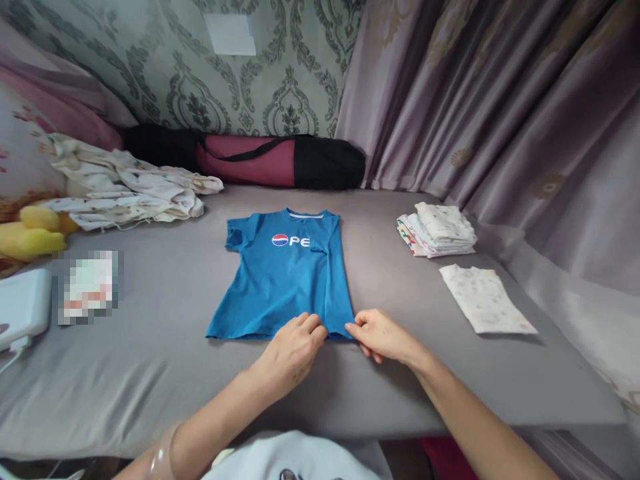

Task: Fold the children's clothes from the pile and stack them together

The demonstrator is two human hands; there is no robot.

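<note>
A blue T-shirt [280, 287] lies spread on the grey sheet in front of me, its neck pointing away. Its right side is folded inward, with the sleeve lying over part of the printed letters; the left sleeve sticks out flat. My left hand [299, 347] pinches the bottom hem near the folded edge. At the shirt's lower right corner, my right hand [377, 333] grips the hem between thumb and fingers.
Folded white printed clothes [443, 230] are stacked at right, with one folded piece [487, 300] nearer me. Crumpled white cloth [135, 180] lies back left. A long maroon-and-black bag [250, 160] rests along the wall. A white device [25, 307] with a cable sits far left.
</note>
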